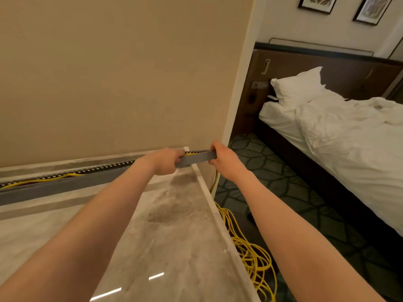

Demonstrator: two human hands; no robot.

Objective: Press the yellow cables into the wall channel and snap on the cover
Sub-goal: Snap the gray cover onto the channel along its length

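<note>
- Grey channel [65, 189] on the marble counter [174, 247], yellow cables [32, 183] lying inside.
- My left hand [162, 161] and right hand [224, 159] both curl fingers round its right end.

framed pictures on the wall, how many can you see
2. Left framed picture at the top edge above the headboard; right framed picture beside it. Others may be out of view.

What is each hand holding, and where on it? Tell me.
The long grey plastic channel cover, at its right end: left hand just inboard, right hand at the tip.
</note>
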